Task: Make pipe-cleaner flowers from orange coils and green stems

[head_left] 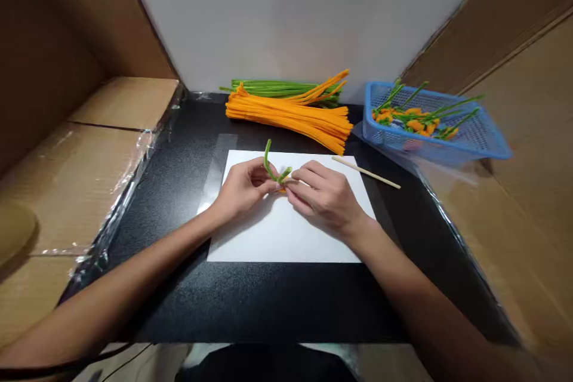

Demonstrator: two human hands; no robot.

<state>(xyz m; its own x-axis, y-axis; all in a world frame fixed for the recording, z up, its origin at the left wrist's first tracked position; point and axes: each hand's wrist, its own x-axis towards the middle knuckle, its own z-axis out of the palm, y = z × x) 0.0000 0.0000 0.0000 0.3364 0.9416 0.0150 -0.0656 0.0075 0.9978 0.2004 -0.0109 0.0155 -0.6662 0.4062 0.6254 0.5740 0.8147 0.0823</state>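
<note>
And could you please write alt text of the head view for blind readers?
The left hand and right hand hold a small green and orange pipe-cleaner piece over white paper on a black table. Behind lie an orange bundle and a green bundle; at right are a stick and a blue basket holding similar pieces.

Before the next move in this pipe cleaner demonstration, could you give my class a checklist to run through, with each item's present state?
1. Left hand pinching the bent green pipe cleaner: ok.
2. Right hand gripping the small orange piece firmly: cannot tell; the fingers hide most of it.
3. White sheet under both hands: ok.
4. Wooden stick fully off the sheet: not ok; one end overlaps its far right corner.
5. Orange pipe cleaner bundle beyond the hands: ok.
6. Orange-and-green pieces inside the blue plastic basket: ok.
</note>
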